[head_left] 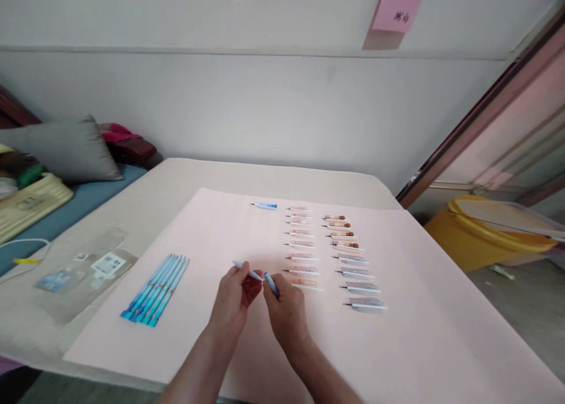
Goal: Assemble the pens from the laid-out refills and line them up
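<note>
My left hand [236, 295] is closed around a slim, pale blue pen piece [248, 270] with a pointed end facing up and left. Just beside it, my right hand [286, 307] pinches a darker blue pen piece [271, 284]. The two pieces almost meet between my fingertips; whether they touch I cannot tell. Right of my hands lie rows of thin white pen refills [304, 273] with dark tips, each beside a patterned piece, some pinkish, some brown-ended [351, 245], some greyish [364, 302]. One blue patterned piece [267, 205] with a refill lies beyond my hands.
Several bright blue pens [156, 289] lie side by side at left on the pale pink sheet [212, 339]. Further left is a clear plastic bag [82, 280] with a label. A yellow bin [463, 233] stands at right, a grey cushion [66, 148] at far left. A white wall closes the back.
</note>
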Demonstrator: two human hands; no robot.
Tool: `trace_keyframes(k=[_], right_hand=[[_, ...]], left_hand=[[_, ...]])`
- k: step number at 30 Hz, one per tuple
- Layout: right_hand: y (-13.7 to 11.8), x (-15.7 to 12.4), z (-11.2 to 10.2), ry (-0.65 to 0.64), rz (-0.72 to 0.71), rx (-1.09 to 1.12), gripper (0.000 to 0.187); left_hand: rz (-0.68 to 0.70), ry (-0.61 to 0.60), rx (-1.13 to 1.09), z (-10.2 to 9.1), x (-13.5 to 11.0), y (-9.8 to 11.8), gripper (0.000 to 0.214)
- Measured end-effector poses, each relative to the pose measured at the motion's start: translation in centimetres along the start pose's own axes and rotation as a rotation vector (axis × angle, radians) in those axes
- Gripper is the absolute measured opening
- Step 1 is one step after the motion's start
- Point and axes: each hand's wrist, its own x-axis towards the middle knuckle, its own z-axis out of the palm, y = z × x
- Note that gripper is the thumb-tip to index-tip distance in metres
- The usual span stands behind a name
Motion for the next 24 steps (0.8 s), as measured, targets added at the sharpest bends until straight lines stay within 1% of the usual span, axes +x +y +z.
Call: trace_keyframes(k=[3, 7, 9, 11, 12, 14, 17, 19, 21, 22, 24], right_hand=[[0.4, 0.1, 0.4, -0.019, 0.058, 0.002, 0.024], [0.7, 0.3, 0.4, -0.054, 0.093, 0.037, 0.024], [0.7, 0.5, 0.3, -0.064, 0.118, 0.076, 0.025], [0.6, 0.7, 0.1, -0.077, 0.158, 0.169, 0.026], [0.5, 0.8, -0.1, -0.095, 0.192, 0.253, 0.025], [0.4, 1.1, -0.4, -0.162, 0.316, 0.511, 0.022], [0.8, 1.4, -0.8, -0.28, 0.591, 0.998, 0.021], [1.2, 1.5, -0.8, -0.307, 0.74, 1.235, 0.022], [1.5, 1.5, -0.8, -0.293, 0.825, 1.357, 0.025], [1.6, 1.4, -0.7, -0.281, 0.843, 1.388, 0.027], [1.6, 1.4, -0.5, -0.267, 0.835, 1.419, 0.028]], left_hand=[[-0.013, -0.048, 0.004, 0.0, -0.4, -0.3, 0.012], [0.021, -0.061, 0.009, 0.0, -0.5, -0.2, 0.009], [0.03, -0.061, -0.006, 0.1, -0.5, -0.1, 0.008], [0.027, -0.068, -0.028, 0.1, -0.4, 0.1, 0.008], [0.024, -0.067, -0.04, 0.1, -0.4, 0.3, 0.008], [0.014, -0.051, -0.06, -0.1, -0.2, 0.8, 0.007], [0.008, 0.004, -0.087, -0.7, 0.2, 1.9, 0.006], [0.013, 0.037, -0.109, -1.0, 0.5, 2.5, 0.006], [0.016, 0.06, -0.13, -1.3, 0.7, 2.9, 0.006], [0.016, 0.065, -0.138, -1.4, 0.7, 3.0, 0.006], [0.012, 0.068, -0.148, -1.4, 0.8, 3.1, 0.007]])
